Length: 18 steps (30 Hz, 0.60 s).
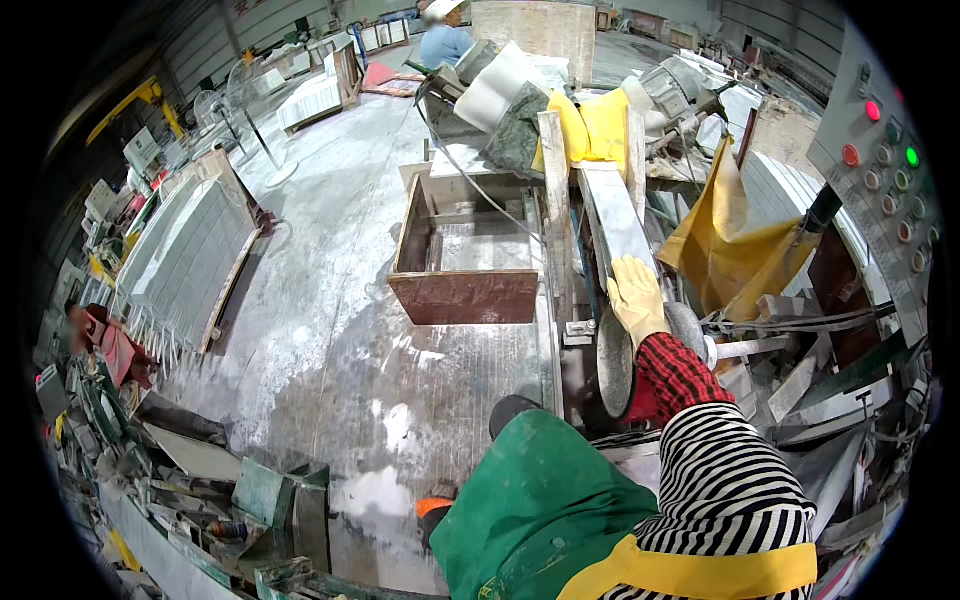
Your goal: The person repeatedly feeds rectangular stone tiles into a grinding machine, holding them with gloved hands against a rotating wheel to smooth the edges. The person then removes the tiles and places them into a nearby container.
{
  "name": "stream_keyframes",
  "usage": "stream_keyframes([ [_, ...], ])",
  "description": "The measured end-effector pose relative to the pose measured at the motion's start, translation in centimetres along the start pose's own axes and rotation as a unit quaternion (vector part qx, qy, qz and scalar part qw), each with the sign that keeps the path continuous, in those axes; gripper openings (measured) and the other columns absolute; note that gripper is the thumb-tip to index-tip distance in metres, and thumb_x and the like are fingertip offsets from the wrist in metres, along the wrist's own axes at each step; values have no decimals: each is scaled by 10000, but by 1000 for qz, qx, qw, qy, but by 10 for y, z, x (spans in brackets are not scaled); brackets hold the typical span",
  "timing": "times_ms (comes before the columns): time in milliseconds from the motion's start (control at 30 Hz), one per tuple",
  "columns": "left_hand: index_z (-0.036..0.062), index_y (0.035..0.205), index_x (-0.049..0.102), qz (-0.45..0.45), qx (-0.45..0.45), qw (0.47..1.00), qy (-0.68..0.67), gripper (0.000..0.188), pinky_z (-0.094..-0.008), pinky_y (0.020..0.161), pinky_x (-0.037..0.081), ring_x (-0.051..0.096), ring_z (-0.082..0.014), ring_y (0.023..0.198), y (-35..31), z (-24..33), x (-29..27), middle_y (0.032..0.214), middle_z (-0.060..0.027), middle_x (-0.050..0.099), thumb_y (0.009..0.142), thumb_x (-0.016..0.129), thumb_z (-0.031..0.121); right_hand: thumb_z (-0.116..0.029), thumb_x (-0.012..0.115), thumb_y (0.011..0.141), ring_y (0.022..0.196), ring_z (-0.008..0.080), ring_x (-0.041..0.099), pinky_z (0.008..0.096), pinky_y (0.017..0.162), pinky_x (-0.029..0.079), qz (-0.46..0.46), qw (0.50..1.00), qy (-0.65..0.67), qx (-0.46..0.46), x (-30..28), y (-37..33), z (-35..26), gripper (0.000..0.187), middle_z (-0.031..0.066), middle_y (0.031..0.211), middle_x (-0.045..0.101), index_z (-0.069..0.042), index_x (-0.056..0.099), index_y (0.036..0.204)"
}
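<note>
My right hand (pixel 637 298), in a pale yellow rubber glove, lies palm down on the near end of a long white-grey stone strip (pixel 614 215). Its fingers point away from me, stretched out flat rather than wrapped round the stone. The strip runs away along a narrow machine bed, its far end passing under a yellow cover (pixel 603 125) between two wooden posts. Just below the hand is a grey rounded roller or belt end (pixel 616 370). My left hand is out of the picture.
Left of the machine stands an open box with a brown front (pixel 464 298). A yellow cloth (pixel 735 245) hangs at right, near a button panel (pixel 885 165). Stacked pale slabs (pixel 190 245) and a fan (pixel 278 172) stand at left; a person (pixel 446 42) is far off.
</note>
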State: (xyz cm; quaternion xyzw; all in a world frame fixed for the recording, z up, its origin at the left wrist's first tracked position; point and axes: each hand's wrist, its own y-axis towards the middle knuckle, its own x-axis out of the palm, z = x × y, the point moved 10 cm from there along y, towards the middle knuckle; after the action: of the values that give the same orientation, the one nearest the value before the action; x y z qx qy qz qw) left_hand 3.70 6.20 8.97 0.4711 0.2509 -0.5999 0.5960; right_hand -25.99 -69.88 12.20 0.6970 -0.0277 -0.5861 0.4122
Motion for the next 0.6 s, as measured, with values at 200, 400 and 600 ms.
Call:
stream_keyframes([
  [200, 55, 1061, 669, -6, 70, 985, 160, 225, -511, 967, 458, 552, -478, 1094, 1, 9, -3, 1210, -331, 554, 859, 696, 151, -214, 603, 885, 1087, 367, 552, 476, 951, 423, -17, 997, 66, -26, -33, 10, -24, 342, 192, 1122, 596, -32, 581, 1175],
  [400, 18, 1024, 617, 4, -42, 999, 24, 211, -453, 978, 435, 511, -392, 1139, 4, -64, 31, 1092, -176, 581, 817, 646, 44, -195, 571, 930, 1224, 407, 510, 489, 1065, 384, -12, 999, 39, -36, -26, -11, -12, 422, 227, 1285, 580, 0, 555, 1304],
  [600, 63, 889, 598, 117, -199, 907, -351, 184, -431, 902, 423, 502, -375, 990, -9, -89, 15, 913, -109, 592, 733, 695, 62, -261, 493, 1024, 1397, 366, 407, 458, 1171, 289, -94, 995, 17, -5, 15, -21, -2, 484, 219, 1464, 492, 4, 488, 1429],
])
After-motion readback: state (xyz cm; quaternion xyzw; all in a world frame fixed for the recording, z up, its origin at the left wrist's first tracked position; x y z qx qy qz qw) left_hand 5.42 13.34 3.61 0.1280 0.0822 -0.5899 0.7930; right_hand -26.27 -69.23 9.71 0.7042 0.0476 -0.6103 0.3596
